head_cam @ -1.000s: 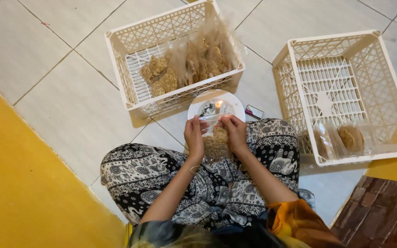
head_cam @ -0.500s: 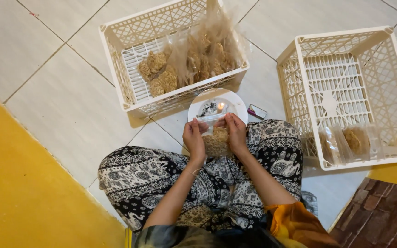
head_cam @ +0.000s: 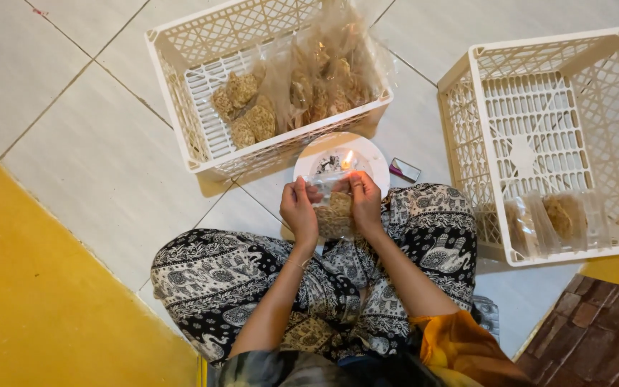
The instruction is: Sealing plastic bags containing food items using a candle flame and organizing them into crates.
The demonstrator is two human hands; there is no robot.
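- Both hands, left hand [head_cam: 300, 210] and right hand [head_cam: 364, 203], pinch the snack bag [head_cam: 334, 213] shut on either side.
- Candle flame [head_cam: 347, 159] burns just beyond the grip, on a white plate [head_cam: 374, 154].
- Sealing step, by the look of it: next calls for easing the bag's top edge along the flame, fingers clear.

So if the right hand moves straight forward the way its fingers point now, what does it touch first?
Probably the small flame on the white plate, just past the right hand, which holds the clear bag of snacks. Beyond stands the white crate. Depth is unclear.
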